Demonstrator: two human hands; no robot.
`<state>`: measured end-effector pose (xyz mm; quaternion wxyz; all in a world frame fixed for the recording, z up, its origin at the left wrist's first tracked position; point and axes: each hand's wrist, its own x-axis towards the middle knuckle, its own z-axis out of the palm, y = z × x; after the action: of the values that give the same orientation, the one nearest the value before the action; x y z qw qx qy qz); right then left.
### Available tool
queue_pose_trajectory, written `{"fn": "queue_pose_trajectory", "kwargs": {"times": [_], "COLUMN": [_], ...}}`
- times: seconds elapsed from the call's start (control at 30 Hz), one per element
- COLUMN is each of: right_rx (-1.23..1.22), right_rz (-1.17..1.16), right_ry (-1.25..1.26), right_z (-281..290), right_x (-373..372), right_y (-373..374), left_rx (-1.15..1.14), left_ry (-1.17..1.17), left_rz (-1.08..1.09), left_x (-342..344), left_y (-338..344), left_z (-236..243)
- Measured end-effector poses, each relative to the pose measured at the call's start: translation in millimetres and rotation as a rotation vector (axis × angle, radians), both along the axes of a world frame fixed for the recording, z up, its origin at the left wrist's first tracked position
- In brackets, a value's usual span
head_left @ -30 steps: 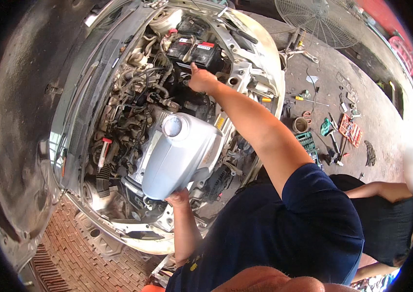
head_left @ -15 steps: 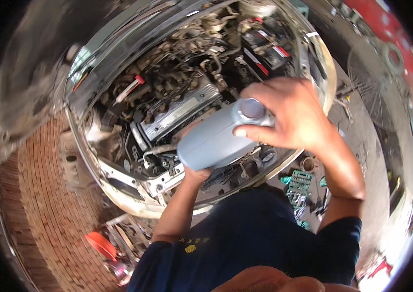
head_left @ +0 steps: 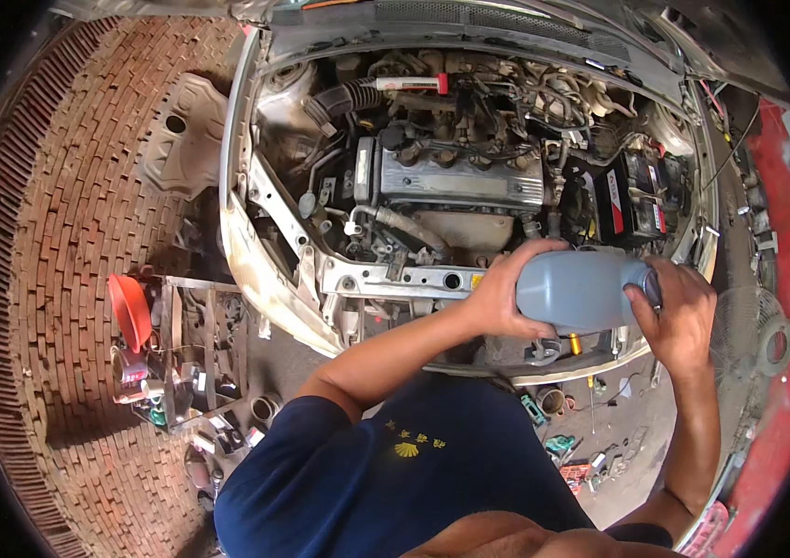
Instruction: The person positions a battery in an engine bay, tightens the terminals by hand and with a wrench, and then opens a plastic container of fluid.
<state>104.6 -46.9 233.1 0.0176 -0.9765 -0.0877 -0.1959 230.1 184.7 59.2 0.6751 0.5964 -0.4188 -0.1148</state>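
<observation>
I hold a grey plastic jug (head_left: 567, 288) sideways over the front edge of the open engine bay. My left hand (head_left: 507, 293) is wrapped round its base end. My right hand (head_left: 679, 316) grips the other end at the cap (head_left: 646, 284), its thumb against it. Behind the jug are the engine's metal cover (head_left: 460, 186), the battery (head_left: 628, 209) at the right and the front crossmember (head_left: 386, 279). A white tube with a red cap (head_left: 409, 83) lies at the back of the bay.
On the left are a brick floor (head_left: 88, 167), a moulded panel (head_left: 181, 130) and a red bowl (head_left: 130, 312) on a cluttered metal stand (head_left: 209, 284). Tools (head_left: 567, 456) lie on the floor below the car's front. A large fan (head_left: 744, 335) stands at the right.
My right hand has left the battery area and taken hold of the jug's cap end. The jug has moved forward and been turned sideways; my view has swung round onto the engine.
</observation>
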Motion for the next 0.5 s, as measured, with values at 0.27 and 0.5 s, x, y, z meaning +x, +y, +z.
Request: {"fn": "queue_pose_trajectory", "kwargs": {"times": [0.27,0.5], "right_rx": [0.222,0.493], "right_rz": [-0.138,-0.101], "right_ry": [0.185,0.518], "right_z": [27.2,47.1], "right_x": [-1.0,2.2], "right_y": [5.8,-24.1], "left_rx": [-0.047,-0.071], "left_ry": [-0.034,0.037], "left_rz": [0.035,0.043], "left_x": [7.4,1.3], "left_y": [-3.9,-3.0], "left_z": [-15.7,-8.6]}}
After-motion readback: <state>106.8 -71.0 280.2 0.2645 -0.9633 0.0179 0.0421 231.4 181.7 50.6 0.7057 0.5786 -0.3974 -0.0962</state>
